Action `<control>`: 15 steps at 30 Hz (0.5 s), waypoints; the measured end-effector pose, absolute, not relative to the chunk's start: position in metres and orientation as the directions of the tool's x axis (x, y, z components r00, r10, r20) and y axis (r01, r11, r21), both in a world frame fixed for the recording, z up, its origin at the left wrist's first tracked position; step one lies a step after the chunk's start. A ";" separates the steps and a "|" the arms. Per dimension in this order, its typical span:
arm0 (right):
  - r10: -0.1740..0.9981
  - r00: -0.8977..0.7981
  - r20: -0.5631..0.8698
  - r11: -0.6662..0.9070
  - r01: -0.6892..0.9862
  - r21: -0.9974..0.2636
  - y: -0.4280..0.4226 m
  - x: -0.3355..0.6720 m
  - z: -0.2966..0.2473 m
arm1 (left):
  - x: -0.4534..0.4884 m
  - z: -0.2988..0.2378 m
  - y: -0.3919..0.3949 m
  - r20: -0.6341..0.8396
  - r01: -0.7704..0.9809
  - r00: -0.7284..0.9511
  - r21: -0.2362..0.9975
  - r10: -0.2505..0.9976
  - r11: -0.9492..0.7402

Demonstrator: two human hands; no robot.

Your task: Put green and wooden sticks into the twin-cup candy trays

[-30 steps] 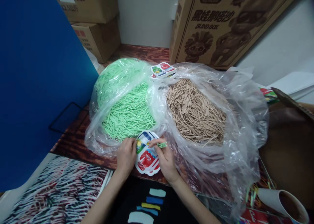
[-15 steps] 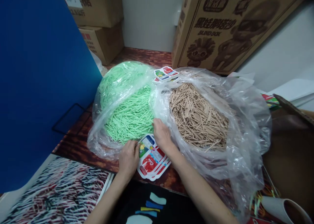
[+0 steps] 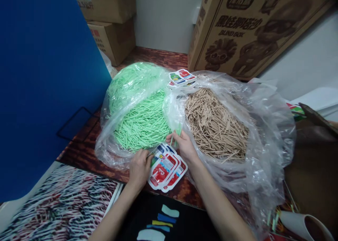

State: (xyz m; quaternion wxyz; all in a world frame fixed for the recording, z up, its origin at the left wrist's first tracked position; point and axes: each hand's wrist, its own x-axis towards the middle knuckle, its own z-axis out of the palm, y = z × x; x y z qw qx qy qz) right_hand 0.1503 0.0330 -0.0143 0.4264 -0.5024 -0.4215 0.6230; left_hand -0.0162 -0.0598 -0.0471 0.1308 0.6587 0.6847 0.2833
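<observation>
Several thin light-green sticks (image 3: 178, 130) poke up from my right hand (image 3: 185, 146), whose fingers are closed around them. My left hand (image 3: 140, 165) is pinched at the left edge of the cards; a thin dark sliver shows at its fingertips, too small to name. Between my hands, printed drink-shaped cards (image 3: 165, 172) with red "Cola" pictures lie overlapping at the table's front. Just beyond is an open clear bag heaped with green sticks (image 3: 144, 123). To its right, another open bag is full of brown sticks (image 3: 215, 124).
More printed cards (image 3: 182, 77) rest on the bags' plastic at the back. Cardboard boxes (image 3: 120, 40) and a big "BLIND BOX" carton (image 3: 198, 36) stand behind. A blue panel (image 3: 52, 93) is on the left, striped bundles (image 3: 66, 205) below it, a white cup (image 3: 303, 223) lower right.
My right hand has drawn back from the green heap's edge, toward the right, with green sticks in its fingers. The cards between my hands are fanned out more. My left hand has barely moved.
</observation>
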 end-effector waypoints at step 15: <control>0.991 -0.132 0.012 0.033 0.158 -0.987 -0.047 0.158 -0.030 | -0.014 -0.036 -0.059 0.156 0.905 -0.041 0.424 0.987 -0.029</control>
